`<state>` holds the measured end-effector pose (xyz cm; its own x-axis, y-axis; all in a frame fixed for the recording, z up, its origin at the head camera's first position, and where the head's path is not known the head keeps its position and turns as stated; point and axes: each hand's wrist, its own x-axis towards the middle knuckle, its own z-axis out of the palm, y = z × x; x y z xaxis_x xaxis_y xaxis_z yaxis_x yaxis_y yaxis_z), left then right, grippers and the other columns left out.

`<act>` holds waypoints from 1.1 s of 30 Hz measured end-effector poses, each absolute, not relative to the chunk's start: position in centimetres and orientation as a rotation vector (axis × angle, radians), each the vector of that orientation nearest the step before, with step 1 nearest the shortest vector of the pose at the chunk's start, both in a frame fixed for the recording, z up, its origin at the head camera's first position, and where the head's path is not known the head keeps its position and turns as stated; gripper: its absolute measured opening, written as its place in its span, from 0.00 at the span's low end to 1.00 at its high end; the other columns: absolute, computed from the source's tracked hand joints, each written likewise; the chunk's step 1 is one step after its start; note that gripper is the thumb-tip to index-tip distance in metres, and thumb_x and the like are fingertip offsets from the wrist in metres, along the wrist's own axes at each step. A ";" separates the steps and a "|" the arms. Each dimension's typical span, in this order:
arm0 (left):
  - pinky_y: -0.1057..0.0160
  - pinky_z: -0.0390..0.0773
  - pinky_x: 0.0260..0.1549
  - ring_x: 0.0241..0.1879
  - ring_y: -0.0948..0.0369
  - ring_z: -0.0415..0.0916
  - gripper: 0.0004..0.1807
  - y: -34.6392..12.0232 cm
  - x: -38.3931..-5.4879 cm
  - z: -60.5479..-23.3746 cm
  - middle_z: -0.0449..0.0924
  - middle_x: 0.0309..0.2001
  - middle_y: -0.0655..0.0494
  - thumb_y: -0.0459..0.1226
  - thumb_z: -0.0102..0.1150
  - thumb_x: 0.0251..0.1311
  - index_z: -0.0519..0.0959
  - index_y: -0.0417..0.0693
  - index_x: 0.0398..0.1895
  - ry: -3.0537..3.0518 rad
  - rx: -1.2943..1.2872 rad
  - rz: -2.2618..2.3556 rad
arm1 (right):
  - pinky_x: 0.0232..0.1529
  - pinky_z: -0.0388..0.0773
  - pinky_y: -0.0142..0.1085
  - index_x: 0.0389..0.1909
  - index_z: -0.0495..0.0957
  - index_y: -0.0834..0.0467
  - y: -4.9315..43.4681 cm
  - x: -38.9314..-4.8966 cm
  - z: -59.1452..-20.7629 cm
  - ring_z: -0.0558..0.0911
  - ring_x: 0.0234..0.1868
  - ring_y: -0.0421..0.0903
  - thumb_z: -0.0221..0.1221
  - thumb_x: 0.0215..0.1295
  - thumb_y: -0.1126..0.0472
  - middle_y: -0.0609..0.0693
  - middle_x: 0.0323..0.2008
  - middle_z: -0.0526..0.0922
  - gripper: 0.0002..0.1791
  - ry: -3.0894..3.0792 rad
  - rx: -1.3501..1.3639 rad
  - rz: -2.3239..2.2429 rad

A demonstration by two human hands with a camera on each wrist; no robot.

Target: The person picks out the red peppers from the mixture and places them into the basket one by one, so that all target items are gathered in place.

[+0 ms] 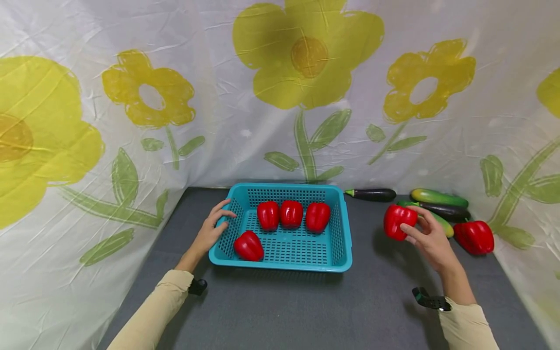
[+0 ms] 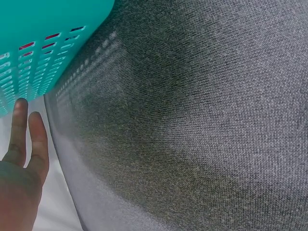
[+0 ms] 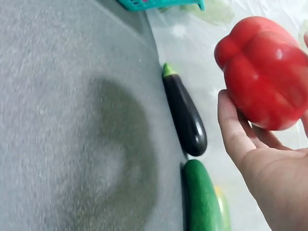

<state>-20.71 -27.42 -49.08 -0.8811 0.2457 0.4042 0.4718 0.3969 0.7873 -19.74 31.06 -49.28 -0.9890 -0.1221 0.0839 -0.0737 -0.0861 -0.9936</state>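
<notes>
My right hand (image 1: 430, 238) grips a red bell pepper (image 1: 400, 222), held above the dark table to the right of the basket. In the right wrist view the same pepper (image 3: 264, 72) sits between thumb and fingers, clear of the surface. My left hand (image 1: 213, 228) rests at the left rim of a turquoise basket (image 1: 284, 268), its fingers spread and reaching over the edge. Inside the basket lie several red bell peppers: one pepper (image 1: 249, 246) at the front left, the others (image 1: 291, 214) in a row towards the back.
Behind my right hand lie an eggplant (image 1: 372, 195), a second eggplant (image 1: 446, 212) and a green-yellow cucumber-like vegetable (image 1: 439, 197). Another red bell pepper (image 1: 474, 237) lies at the table's right side. A white curtain (image 1: 245, 146) with yellow flowers hangs along the back.
</notes>
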 end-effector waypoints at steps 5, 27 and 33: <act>0.28 0.58 0.58 0.69 0.28 0.50 0.15 -27.5 -20.7 -49.0 0.55 0.71 0.23 0.14 0.44 0.62 0.78 0.26 0.46 -2.439 -0.627 -1.479 | 0.44 0.81 0.36 0.68 0.68 0.53 30.1 -20.1 -49.0 0.76 0.52 0.46 0.62 0.70 0.67 0.52 0.57 0.72 0.27 2.184 -0.206 -2.247; 0.28 0.57 0.58 0.70 0.28 0.49 0.16 -27.4 -20.5 -48.9 0.55 0.71 0.23 0.15 0.44 0.62 0.79 0.28 0.46 -2.445 -0.622 -1.484 | 0.45 0.80 0.34 0.70 0.70 0.58 24.0 -22.6 -46.4 0.76 0.52 0.51 0.67 0.67 0.63 0.52 0.57 0.76 0.31 2.387 -0.278 -2.196; 0.29 0.58 0.58 0.70 0.29 0.49 0.15 -27.4 -20.5 -48.8 0.54 0.71 0.24 0.15 0.44 0.62 0.78 0.26 0.47 -2.452 -0.607 -1.501 | 0.46 0.81 0.36 0.69 0.70 0.61 22.6 -23.0 -46.1 0.79 0.51 0.54 0.66 0.67 0.65 0.56 0.59 0.75 0.31 2.378 -0.353 -2.185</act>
<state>-20.55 -27.40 -48.84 -0.8950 0.2383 0.3771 0.4442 0.3988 0.8023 -23.02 22.56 -46.14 -0.9707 -0.0864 0.2243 -0.2308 0.0744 -0.9702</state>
